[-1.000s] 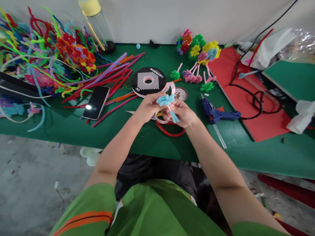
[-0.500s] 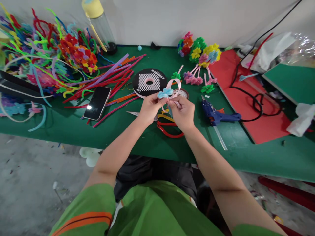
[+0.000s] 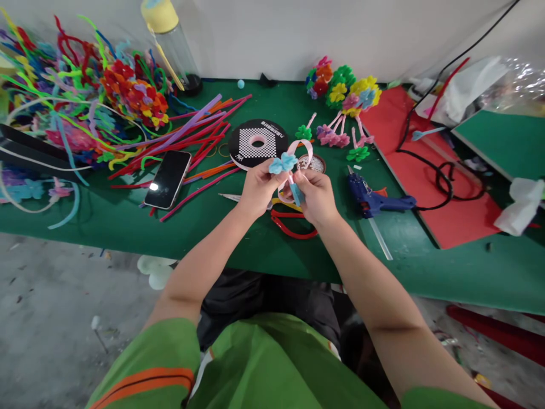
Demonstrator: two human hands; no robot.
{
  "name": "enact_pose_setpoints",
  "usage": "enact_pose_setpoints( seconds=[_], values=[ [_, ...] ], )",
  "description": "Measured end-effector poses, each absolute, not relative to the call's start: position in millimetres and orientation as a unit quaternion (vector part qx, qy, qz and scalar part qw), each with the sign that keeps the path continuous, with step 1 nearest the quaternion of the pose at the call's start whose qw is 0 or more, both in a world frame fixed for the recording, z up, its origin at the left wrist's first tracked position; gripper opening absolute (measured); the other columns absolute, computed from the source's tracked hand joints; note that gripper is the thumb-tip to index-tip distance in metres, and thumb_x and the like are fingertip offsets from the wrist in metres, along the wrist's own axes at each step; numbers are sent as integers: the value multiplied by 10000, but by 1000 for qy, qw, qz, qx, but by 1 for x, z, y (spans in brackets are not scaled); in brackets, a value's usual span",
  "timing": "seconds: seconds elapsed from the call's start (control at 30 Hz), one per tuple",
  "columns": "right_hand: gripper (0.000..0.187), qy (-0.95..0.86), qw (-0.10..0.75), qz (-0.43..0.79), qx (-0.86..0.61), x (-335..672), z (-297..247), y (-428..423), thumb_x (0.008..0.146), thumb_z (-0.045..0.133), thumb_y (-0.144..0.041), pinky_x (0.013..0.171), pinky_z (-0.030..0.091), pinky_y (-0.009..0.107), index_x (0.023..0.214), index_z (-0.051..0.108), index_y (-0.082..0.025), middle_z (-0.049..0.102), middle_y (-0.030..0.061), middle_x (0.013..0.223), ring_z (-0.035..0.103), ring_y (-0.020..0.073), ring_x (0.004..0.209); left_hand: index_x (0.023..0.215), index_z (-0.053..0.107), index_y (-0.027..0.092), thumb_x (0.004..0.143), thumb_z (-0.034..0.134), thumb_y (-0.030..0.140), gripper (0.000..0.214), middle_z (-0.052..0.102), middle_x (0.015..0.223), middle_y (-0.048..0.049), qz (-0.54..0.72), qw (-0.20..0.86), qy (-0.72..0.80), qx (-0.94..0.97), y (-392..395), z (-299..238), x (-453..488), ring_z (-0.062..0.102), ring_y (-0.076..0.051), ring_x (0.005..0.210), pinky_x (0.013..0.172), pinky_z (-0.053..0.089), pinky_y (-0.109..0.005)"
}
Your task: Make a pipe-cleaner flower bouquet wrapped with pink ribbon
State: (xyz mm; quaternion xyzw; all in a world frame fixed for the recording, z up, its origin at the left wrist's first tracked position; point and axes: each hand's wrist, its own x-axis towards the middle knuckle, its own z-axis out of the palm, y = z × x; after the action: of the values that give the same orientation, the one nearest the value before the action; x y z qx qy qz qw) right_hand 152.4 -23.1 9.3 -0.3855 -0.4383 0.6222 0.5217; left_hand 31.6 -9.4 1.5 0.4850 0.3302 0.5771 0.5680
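Note:
My left hand point(image 3: 258, 190) pinches a light-blue fuzzy pipe-cleaner flower point(image 3: 283, 163) just under its petals. Close against it, my right hand point(image 3: 319, 196) is closed on a pale pink ribbon point(image 3: 305, 149), which loops up above the fingers. A blue stem point(image 3: 297, 195) points down between the two hands, with pink ribbon around its upper part. Below the hands lie scissors point(image 3: 293, 233) with red handles, partly covered. Behind them are a black ribbon spool point(image 3: 240, 149) and a small dotted reel point(image 3: 317, 163), half hidden by my right hand.
A blue glue gun point(image 3: 367, 196) lies to the right, its cord crossing a red board point(image 3: 451, 210). Finished flower bunches point(image 3: 340, 85) stand at the back. Left are a phone point(image 3: 168, 179), loose pipe cleaners point(image 3: 204, 133), a colourful heap point(image 3: 85, 85) and a bottle point(image 3: 174, 45).
The blue flower has tipped and shifted slightly left, showing more petals. My right hand has turned a little, and more of the blue stem shows below.

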Motion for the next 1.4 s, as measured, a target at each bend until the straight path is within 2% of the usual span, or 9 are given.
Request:
enact_pose_setpoints(
  seconds=[0.17, 0.4, 0.53, 0.73, 0.87, 1.03, 1.17, 1.4],
  values=[
    [333, -416, 477, 705, -319, 156, 17, -22, 703, 686, -457, 377, 350, 207, 584, 603, -157, 551, -26, 439, 482, 69, 383, 674, 582, 193, 678, 712, 467, 302, 518, 577, 41, 534, 621, 294, 493, -12, 7, 29, 527, -80, 491, 453, 447, -230],
    [297, -388, 379, 801, -252, 161, 18, -22, 637, 739, -416, 353, 279, 197, 584, 615, -151, 516, -44, 392, 453, 73, 367, 591, 583, 173, 613, 766, 451, 334, 492, 598, 32, 505, 621, 291, 524, -10, 12, 22, 501, -56, 515, 483, 451, -212],
    [292, -393, 324, 838, -196, 163, 17, -22, 668, 735, -408, 355, 282, 185, 617, 614, -147, 502, -55, 405, 433, 59, 366, 547, 583, 170, 641, 743, 459, 344, 468, 612, 25, 481, 619, 262, 563, -11, 17, 17, 470, -52, 518, 476, 421, -218],
    [352, -384, 324, 846, -179, 161, 18, -23, 659, 744, -437, 371, 283, 179, 593, 547, -152, 471, -65, 439, 430, 54, 404, 575, 591, 174, 616, 761, 455, 331, 505, 584, 29, 485, 640, 261, 536, -12, 17, 20, 502, -63, 508, 448, 426, -209],
    [376, -402, 416, 780, -240, 158, 16, -22, 655, 731, -481, 377, 291, 183, 598, 532, -167, 444, -77, 441, 436, 51, 412, 688, 611, 184, 602, 763, 472, 337, 556, 583, 38, 509, 656, 288, 477, -11, 12, 26, 557, -80, 507, 458, 472, -216],
    [374, -465, 528, 601, -379, 154, 8, -23, 694, 676, -518, 459, 373, 210, 604, 529, -186, 514, -58, 495, 456, 53, 452, 700, 633, 180, 589, 766, 476, 343, 559, 577, 45, 529, 627, 338, 461, -8, 7, 32, 549, -73, 519, 505, 481, -227],
    [321, -535, 532, 463, -466, 154, 8, -26, 772, 617, -465, 506, 386, 224, 627, 557, -186, 547, -43, 546, 460, 64, 499, 634, 627, 169, 577, 787, 426, 307, 555, 586, 46, 553, 594, 376, 447, -6, 5, 32, 531, -66, 568, 562, 460, -224],
    [279, -591, 532, 306, -524, 160, 11, -21, 791, 598, -443, 572, 404, 259, 678, 522, -199, 509, -21, 630, 476, 104, 597, 581, 571, 152, 722, 700, 216, 202, 449, 527, 61, 558, 565, 427, 433, -4, 5, 28, 416, -44, 524, 562, 364, -215]
  ],
)
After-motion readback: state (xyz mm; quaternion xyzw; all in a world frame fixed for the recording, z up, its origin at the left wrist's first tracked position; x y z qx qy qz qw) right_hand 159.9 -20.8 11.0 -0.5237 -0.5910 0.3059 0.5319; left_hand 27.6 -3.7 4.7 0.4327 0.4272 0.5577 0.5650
